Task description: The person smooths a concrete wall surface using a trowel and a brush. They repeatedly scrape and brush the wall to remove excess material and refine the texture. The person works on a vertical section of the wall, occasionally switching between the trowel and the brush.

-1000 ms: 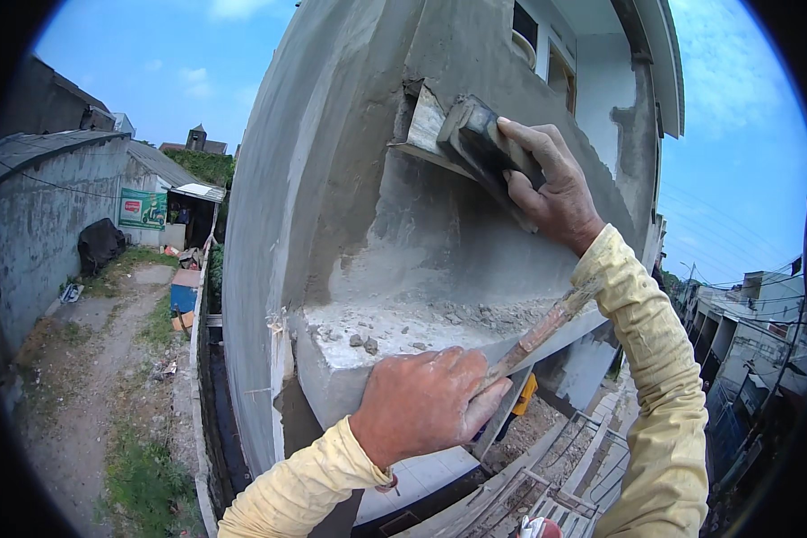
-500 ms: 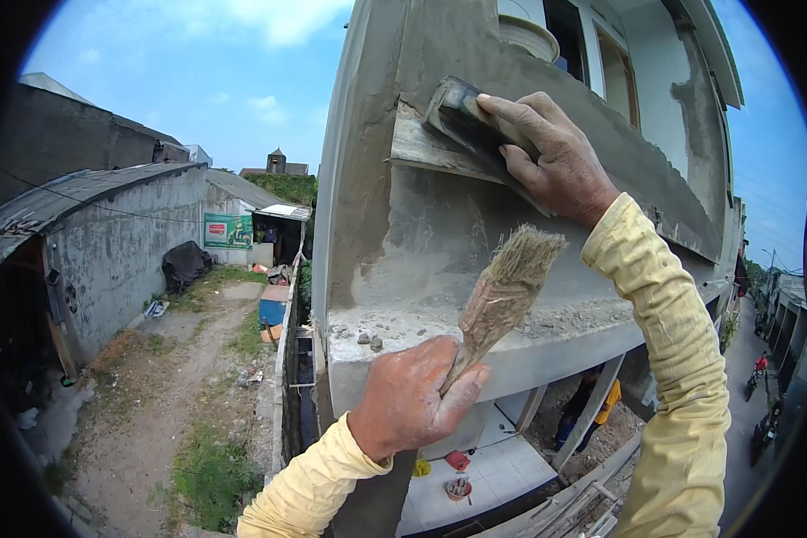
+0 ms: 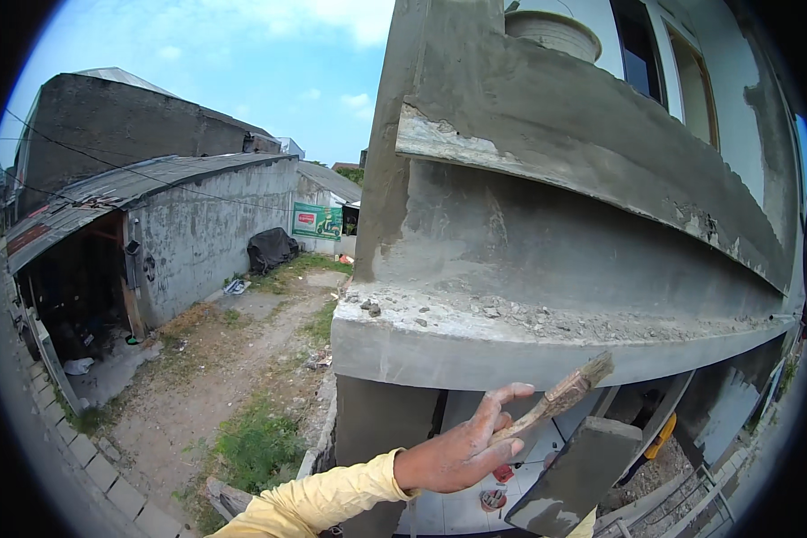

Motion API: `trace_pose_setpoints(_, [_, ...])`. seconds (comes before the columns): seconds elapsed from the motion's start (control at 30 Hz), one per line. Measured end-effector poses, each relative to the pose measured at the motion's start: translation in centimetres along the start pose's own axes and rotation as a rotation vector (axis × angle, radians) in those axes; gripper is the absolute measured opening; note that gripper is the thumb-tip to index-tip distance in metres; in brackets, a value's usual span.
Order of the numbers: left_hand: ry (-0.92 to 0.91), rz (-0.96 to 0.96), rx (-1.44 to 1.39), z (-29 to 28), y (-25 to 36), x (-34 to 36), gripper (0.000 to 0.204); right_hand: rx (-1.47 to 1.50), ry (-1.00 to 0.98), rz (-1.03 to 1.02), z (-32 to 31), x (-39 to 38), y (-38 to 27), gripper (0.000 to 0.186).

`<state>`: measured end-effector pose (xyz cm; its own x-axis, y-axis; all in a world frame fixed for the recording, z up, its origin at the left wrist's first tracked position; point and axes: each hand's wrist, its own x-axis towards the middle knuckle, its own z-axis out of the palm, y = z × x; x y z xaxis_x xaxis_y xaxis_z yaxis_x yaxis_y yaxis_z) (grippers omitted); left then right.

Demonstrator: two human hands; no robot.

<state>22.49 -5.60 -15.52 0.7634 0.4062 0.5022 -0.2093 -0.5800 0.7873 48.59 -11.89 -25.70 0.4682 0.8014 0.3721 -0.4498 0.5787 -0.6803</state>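
Observation:
A worn, mortar-caked brush (image 3: 560, 394) is in my left hand (image 3: 457, 453), bristles pointing up and right. The thumb and lower fingers close on its handle while the index finger stretches along above it. To the right, below the ledge, a grey plastering float (image 3: 578, 480) is held tilted, its broad face showing and smeared with wet mortar. My right hand is hidden behind the float; only a bit of yellow sleeve (image 3: 585, 526) shows under it. Both tools are apart from the concrete ledge (image 3: 439, 354), which carries crumbs of mortar. Above it is a plastered wall band (image 3: 556, 125) with a rough lower edge.
A pale round tub (image 3: 556, 34) sits above the wall band. Far below are a tiled floor with a small bucket (image 3: 493, 499), a person in orange (image 3: 659, 439) and some rails (image 3: 681, 511). To the left, a dirt yard (image 3: 179, 394) lies beside a shed (image 3: 206, 242).
The float has come off the upper wall band, down to the lower right. My left hand has lowered with the brush and moved right. The view has turned left.

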Motion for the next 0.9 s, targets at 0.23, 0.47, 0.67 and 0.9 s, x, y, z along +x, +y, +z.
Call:
trace_pose_setpoints(0.23, [-0.252,0.038,-0.036,3.6,-6.5,-2.3,0.061,-0.045,-0.129,0.276,-1.5,-2.9,8.2,0.025])
trace_pose_setpoints(0.47, [-0.540,0.048,-0.106,2.2,-7.2,-3.4,0.048,-0.074,-0.204,0.309,-1.3,-3.5,9.6,0.025])
trace_pose_setpoints(0.67, [-0.377,-0.053,-0.333,3.5,-8.6,-5.5,0.048,-0.096,-0.245,0.303,-1.1,-3.8,9.8,0.026])
trace_pose_setpoints(0.9, [0.013,0.020,-0.566,3.6,-9.2,-8.8,0.045,-0.231,-0.400,0.022,1.5,-1.4,0.3,0.029])
